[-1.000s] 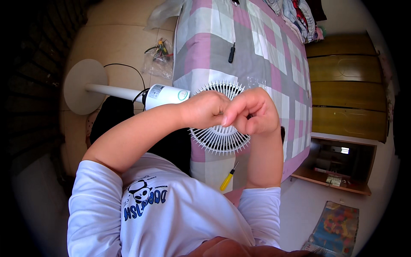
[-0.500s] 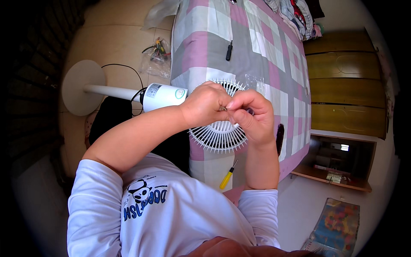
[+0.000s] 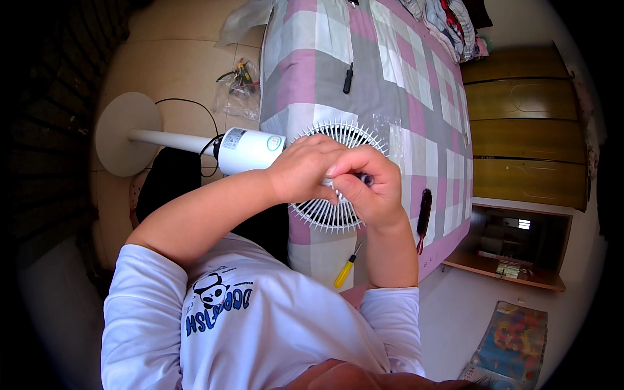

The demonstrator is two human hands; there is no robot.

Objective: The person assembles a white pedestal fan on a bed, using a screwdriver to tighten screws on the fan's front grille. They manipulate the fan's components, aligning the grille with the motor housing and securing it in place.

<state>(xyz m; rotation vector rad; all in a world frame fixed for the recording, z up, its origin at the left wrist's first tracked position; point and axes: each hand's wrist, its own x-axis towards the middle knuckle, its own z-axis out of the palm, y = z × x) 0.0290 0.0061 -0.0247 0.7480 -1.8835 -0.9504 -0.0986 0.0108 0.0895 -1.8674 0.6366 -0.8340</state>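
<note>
A white pedestal fan lies on its side, its round wire grille [image 3: 325, 218] on the bed and its white body [image 3: 252, 152] reaching past the bed's edge. Over the middle of the grille my two hands meet. My left hand [image 3: 300, 169] has its fingers bent and pressed together; whatever they pinch is hidden. Curled round a dark handle [image 3: 366, 179], my right hand [image 3: 374, 195] shows only the handle's end, and its thumb and forefinger come close to the left fingers. A yellow-handled screwdriver [image 3: 344, 272] lies on the bed in front of the grille.
A black screwdriver [image 3: 348, 79] and a dark-bristled brush [image 3: 424, 214] lie on the checked bedspread [image 3: 296, 68]. The fan's round base [image 3: 123, 136] and black cord [image 3: 201, 107] are left of the bed. A plastic bag of tools [image 3: 239, 84] rests on the floor. Wooden drawers [image 3: 526, 136] stand at right.
My hands have shifted slightly left and down over the grille. My left hand has turned flatter, and more of the dark handle's end shows from my right hand.
</note>
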